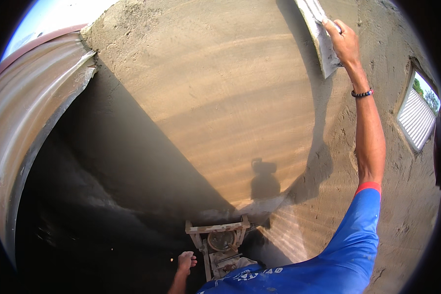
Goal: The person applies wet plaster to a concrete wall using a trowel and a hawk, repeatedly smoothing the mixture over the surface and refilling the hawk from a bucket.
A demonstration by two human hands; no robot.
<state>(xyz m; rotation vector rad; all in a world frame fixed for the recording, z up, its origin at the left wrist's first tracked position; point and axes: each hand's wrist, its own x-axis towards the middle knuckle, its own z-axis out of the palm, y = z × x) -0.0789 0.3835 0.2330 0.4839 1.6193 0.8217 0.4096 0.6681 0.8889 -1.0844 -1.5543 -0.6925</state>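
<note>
High up against a plastered wall (230,93), the right hand (345,44) grips a pale, flat plastering float (318,36), fingers closed round its handle; whether the board touches the surface cannot be told. Low down, the left hand (186,262) hangs with fingers partly curled and nothing visible in it, though its palm is hidden. A dark bead bracelet (362,93) circles the right wrist, below which runs a blue sleeve (355,230) with a red cuff. Beside the left hand stands a wooden frame (218,228) with a round container (222,240). Farther out are corrugated sheeting (39,112) on the left and a small window opening (419,110) on the right. Smoothing plaster seems the step in hand; the next move likely calls for a flat board and even pressure.
</note>
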